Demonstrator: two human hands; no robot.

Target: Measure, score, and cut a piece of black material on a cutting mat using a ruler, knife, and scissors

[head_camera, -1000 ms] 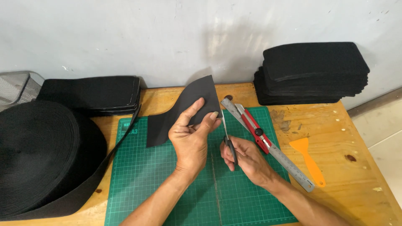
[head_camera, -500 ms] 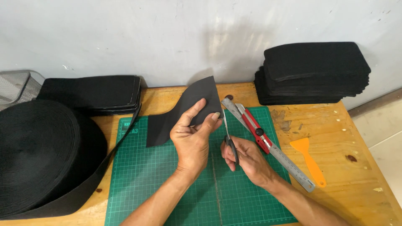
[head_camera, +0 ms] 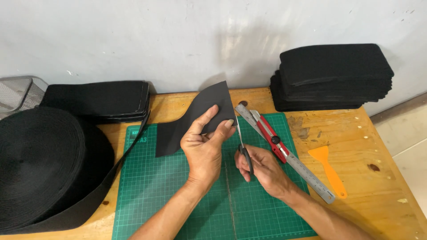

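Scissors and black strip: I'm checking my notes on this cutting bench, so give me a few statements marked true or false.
1. The left hand holds the black strip up off the green cutting mat. True.
2. The right hand holds the red utility knife. False: it holds the scissors; the knife lies on the mat.
3. The orange scraper lies on the wooden table, right of the metal ruler. True.
4. The big black roll stands at the right edge. False: it is at the left.

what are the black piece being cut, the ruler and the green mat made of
Black piece: looks like soft matte fabric or felt; it curves in the left hand.
Ruler: likely steel, grey with a dull shine.
Green mat: probably rubbery plastic, flat, matte, gridded.
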